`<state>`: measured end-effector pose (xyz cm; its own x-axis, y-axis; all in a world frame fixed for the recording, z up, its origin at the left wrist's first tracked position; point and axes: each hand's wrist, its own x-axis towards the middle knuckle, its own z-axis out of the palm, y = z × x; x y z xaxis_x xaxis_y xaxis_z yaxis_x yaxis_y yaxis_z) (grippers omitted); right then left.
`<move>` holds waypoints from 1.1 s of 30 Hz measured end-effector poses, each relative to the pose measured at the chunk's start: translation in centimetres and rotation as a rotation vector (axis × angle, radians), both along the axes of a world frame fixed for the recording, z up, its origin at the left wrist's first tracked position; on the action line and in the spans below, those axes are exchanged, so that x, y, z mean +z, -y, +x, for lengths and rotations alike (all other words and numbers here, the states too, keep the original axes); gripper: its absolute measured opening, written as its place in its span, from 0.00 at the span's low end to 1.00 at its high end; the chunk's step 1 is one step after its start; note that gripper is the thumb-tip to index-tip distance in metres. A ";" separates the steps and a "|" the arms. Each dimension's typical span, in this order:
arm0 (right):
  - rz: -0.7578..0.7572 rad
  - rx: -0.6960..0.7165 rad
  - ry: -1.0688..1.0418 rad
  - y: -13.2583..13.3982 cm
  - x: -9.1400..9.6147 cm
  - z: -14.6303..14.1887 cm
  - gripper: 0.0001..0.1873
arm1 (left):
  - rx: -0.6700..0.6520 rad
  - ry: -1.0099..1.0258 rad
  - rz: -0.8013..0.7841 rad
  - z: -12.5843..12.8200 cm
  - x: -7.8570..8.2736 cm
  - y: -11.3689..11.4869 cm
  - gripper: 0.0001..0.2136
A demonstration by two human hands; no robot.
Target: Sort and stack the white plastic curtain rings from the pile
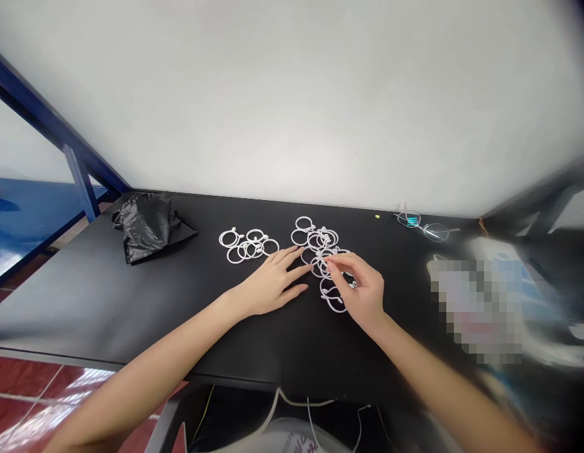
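Small white ring group lying apart; bigger ring pile looking not done. Left hand resting, fingers spread; right hand pinching one ring.

The head-worn camera looks forward and down over the black table from close above.

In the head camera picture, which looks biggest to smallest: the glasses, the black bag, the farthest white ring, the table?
1. Table
2. Black bag
3. Glasses
4. White ring
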<state>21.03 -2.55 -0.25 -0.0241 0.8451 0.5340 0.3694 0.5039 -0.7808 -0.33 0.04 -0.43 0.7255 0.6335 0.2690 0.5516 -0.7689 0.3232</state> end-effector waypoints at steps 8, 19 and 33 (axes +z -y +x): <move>-0.003 0.018 -0.002 0.0 0.0 0.0 0.07 | 0.027 0.063 -0.053 -0.1 -1.3 -0.6 0.21; 0.070 0.106 0.238 -0.5 -0.4 0.1 0.07 | 0.072 0.101 -0.036 0.4 -1.2 -0.8 0.08; 0.075 0.061 0.534 -1.1 -0.9 0.6 0.07 | 0.102 0.415 -0.131 0.2 -1.0 -0.6 0.07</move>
